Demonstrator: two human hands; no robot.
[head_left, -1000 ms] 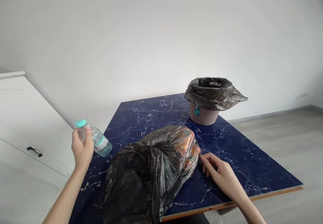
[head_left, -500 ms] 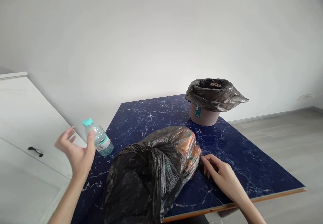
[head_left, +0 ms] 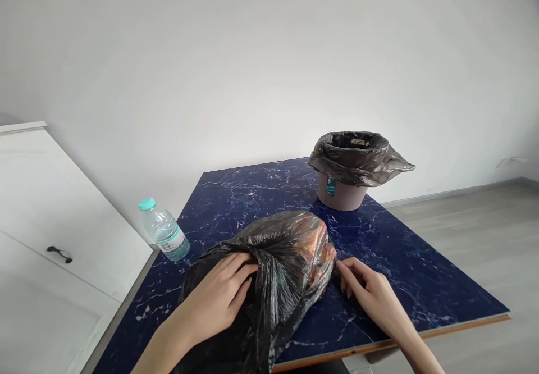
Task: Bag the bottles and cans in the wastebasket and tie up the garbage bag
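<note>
A full black plastic bag (head_left: 286, 261) lies on the dark blue marbled table (head_left: 400, 256), with orange contents showing through its right side. My left hand (head_left: 221, 295) rests flat on the bag's left part, fingers stretched toward a fold. My right hand (head_left: 366, 290) lies on the table at the bag's right end, fingertips touching the plastic, fingers slightly curled and holding nothing. A small water bottle (head_left: 162, 231) with a teal cap stands alone at the table's left edge.
A small pinkish bin (head_left: 342, 191) lined with a black bag stands at the table's far right. A white cabinet (head_left: 46, 222) with a dark handle is to the left. A white wall is behind, grey floor to the right.
My left hand let go of the water bottle, left it standing on the table, and moved right onto the black bag. My right hand stayed at the bag's end.
</note>
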